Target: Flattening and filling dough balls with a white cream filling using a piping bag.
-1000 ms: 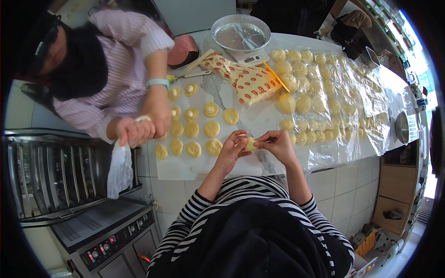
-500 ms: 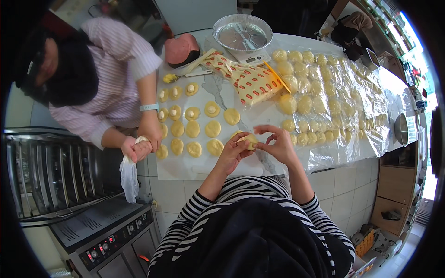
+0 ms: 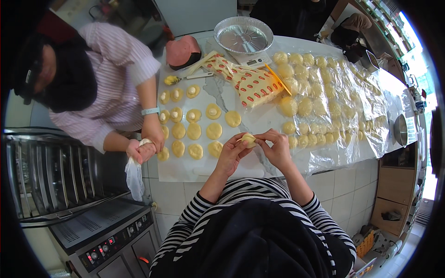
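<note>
Right hand (image 3: 278, 150) just closed in — now it and the left hand (image 3: 230, 153) both pinch the dough piece (image 3: 249, 139), so looks like two-handed shaping.

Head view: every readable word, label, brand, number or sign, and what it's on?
None legible enough to quote.
Cream plastic bag: repeated red oval prints; any lettering too small to read.
Kitchen scale: display visible, digits too small.
Appliance control panel, lower left: lit red displays and knob markings, too small and blurred.
Held dough piece: no lettering.
</note>
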`<state>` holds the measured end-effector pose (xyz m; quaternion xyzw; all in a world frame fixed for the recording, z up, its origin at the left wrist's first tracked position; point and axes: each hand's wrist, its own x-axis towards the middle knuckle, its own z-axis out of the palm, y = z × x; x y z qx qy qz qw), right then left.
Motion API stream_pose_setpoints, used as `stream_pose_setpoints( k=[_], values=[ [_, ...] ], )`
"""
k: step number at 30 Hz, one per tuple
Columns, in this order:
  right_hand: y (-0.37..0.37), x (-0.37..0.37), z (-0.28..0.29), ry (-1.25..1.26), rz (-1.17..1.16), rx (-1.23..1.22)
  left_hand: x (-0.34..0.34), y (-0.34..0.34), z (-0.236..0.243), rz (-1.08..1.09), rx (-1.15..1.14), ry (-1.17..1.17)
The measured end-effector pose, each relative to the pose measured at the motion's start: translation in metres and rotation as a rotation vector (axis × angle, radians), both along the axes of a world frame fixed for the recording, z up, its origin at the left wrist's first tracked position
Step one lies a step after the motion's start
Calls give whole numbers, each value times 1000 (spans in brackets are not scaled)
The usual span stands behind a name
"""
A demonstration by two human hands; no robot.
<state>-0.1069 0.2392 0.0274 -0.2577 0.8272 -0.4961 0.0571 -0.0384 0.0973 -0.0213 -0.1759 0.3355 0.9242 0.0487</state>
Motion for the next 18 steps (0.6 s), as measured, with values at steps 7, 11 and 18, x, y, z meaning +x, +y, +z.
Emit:
stream_pose_setpoints(
  k=[7, 11, 18],
  values=[
    [7, -12, 15, 18, 124, -20, 2, -9, -3, -335, -248, -51],
    [7, -4, 4, -78, 109, 20, 3, 2, -9, -185, -163, 98],
    [9, 0, -2, 2, 166, 80, 2, -3, -13, -165, 62, -6]
  ],
)
